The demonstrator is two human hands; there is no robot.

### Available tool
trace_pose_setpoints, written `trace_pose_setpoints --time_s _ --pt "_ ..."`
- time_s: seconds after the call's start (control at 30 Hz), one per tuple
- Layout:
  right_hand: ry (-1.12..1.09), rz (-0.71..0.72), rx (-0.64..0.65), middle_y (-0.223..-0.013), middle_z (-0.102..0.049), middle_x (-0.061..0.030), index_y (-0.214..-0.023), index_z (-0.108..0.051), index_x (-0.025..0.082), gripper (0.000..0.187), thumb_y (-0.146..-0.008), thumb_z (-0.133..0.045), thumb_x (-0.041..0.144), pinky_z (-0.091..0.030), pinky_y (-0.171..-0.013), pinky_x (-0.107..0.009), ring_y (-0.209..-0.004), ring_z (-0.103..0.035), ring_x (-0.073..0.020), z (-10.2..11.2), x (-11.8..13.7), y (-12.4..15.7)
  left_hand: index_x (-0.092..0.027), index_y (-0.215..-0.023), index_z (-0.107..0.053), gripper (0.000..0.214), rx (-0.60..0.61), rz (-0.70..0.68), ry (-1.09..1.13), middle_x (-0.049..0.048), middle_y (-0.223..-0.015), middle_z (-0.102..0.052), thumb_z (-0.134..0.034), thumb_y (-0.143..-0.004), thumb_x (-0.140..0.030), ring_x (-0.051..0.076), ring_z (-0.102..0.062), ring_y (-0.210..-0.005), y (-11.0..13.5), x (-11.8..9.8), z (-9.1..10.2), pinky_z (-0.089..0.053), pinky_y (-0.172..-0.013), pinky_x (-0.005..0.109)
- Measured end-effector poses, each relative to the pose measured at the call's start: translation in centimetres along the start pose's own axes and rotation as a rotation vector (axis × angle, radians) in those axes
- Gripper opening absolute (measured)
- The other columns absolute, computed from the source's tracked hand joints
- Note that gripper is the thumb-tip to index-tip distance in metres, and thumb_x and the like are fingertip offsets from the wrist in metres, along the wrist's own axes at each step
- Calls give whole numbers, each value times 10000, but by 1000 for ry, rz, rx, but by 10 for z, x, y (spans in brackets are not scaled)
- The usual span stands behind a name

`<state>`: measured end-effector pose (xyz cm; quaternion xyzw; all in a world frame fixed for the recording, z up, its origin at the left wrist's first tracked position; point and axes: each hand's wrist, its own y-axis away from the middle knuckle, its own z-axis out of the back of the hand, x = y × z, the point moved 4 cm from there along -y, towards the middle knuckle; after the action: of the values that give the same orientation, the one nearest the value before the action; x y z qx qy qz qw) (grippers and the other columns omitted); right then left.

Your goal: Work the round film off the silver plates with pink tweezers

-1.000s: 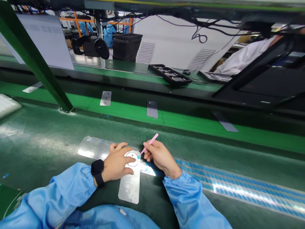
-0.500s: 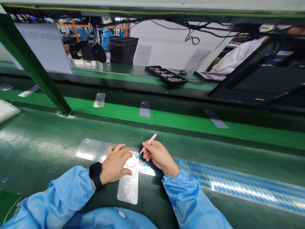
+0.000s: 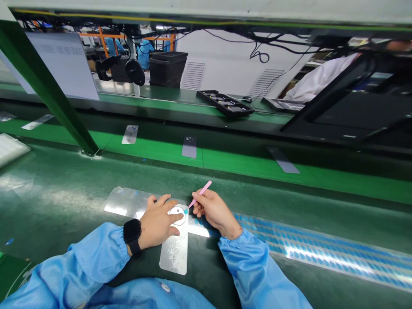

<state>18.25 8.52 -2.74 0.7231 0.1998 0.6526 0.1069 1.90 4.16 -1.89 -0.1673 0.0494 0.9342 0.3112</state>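
Left hand (image 3: 159, 221) pressed flat, ungripping, on plate (image 3: 175, 253), fingers now slid off ring (image 3: 177, 214); right hand (image 3: 214, 212) pinches pink tweezers (image 3: 201, 193), tip now at ring's 2 o'clock.

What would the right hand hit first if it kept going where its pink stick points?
Most likely the white ring on the silver plate, beside the left hand; the pink stick's tip looks nearly on it.

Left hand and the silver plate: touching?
Touching. The head view shows the left hand lying on the far end of the silver plate, pressed around its round hole; the right hand holds pink tweezers beside it.
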Motion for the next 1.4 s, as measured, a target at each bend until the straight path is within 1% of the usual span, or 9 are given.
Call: trace_pose_setpoints --time_s 0.13,0.27,0.37,0.57,0.67,0.73,0.83,0.93,1.4 --pt "-31 -3 -18 -374 -538 34 -572 -526 174 346 -614 -736 446 -375 -325 -159 -312 -477 -66 2 0 0 -269 -1112 -617 399 -74 45 122 79 -1325 -550 -739 -740 -340 351 -349 -1308 2 5 5 -291 -938 528" --pt "-50 -3 -11 -391 -525 45 -578 -527 170 351 -600 -747 443 -375 -324 -159 -326 -491 -68 3 -1 0 -200 -807 -610 43 -336 150 257 37 -1044 -681 -578 -835 -204 237 -524 -1128 -1 21 27 -334 -927 426" --pt "-16 3 -9 -391 -531 38 -580 -522 174 335 -622 -724 438 -375 -330 -162 -331 -494 -72 3 -1 0 -199 -659 -557 228 -417 263 272 2 -744 -669 -520 -868 -283 188 -603 -827 -3 41 43 -379 -841 376" --pt "167 60 -7 -414 -543 45 -601 -512 186 297 -675 -667 428 -386 -346 -174 -356 -522 -85 -5 -1 3 -223 -740 -561 173 -515 405 310 -10 -676 -634 -469 -863 -301 171 -580 -704 -2 69 61 -442 -720 306" --pt "274 89 -1 -424 -555 39 -614 -515 190 264 -720 -628 404 -389 -357 -179 -365 -532 -90 -8 -2 4 -223 -781 -600 145 -434 263 298 24 -832 -683 -489 -860 -274 205 -575 -925 -7 54 52 -432 -864 359" --pt "317 102 -4 -427 -562 36 -627 -517 192 246 -744 -607 390 -395 -364 -184 -368 -533 -94 -9 -1 4 -222 -884 -619 111 -317 153 302 40 -1001 -687 -601 -806 -299 247 -503 -1120 -11 38 40 -380 -959 419" --pt "351 98 -4 -425 -566 35 -644 -520 193 233 -764 -588 380 -397 -368 -190 -361 -528 -96 -10 -1 4 -227 -1017 -603 439 -104 78 284 51 -1144 -651 -785 -645 -373 319 -401 -1246 -14 19 20 -321 -984 487" --pt "370 95 7 -437 -574 34 -660 -526 192 224 -769 -585 378 -402 -373 -190 -366 -533 -96 -11 0 4 -237 -1051 -590 557 14 53 239 36 -1173 -640 -844 -573 -370 344 -369 -1269 -13 11 11 -278 -977 503" --pt "414 96 5 -459 -596 21 -674 -538 197 210 -781 -584 371 -415 -384 -198 -378 -550 -107 -9 -4 2 -254 -1093 -573 531 43 64 207 33 -1154 -653 -817 -635 -368 334 -370 -1269 -12 11 9 -245 -940 469"
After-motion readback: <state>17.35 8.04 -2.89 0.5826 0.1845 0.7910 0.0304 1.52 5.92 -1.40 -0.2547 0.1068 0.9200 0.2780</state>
